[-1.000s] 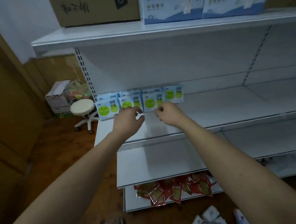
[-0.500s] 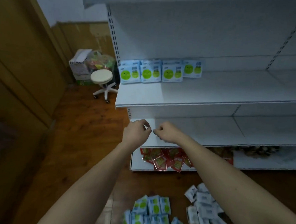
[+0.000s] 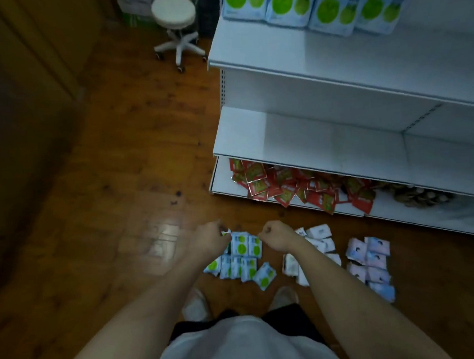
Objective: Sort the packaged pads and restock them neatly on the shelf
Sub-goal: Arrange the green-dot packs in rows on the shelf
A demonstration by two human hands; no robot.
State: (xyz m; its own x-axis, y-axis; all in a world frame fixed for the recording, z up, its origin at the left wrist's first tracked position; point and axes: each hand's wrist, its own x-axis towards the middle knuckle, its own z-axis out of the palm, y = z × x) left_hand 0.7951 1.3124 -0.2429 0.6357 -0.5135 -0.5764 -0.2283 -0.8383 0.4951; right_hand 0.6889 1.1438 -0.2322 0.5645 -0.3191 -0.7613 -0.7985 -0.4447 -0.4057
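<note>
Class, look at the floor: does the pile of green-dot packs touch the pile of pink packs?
Apart. The head view shows the green-dot packs and pink packs separated by a white-pack pile and bare wooden floor.

White shirt (image 3: pixel 240 348), dark shorts (image 3: pixel 291 319), pale shoes (image 3: pixel 196 306).

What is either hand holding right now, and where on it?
Cannot be told. Both hands, left and right, are curled above the green-dot packs on the floor; no grip on any pack shows through the blur.

Both hands dropping away from the shelf (image 3: pixel 334 70), left hand (image 3: pixel 206 241) and right hand (image 3: pixel 278 238) now hovering over the green-dot pad packs (image 3: pixel 243 258) on the floor (image 3: pixel 119 186), fingers curling.
</note>
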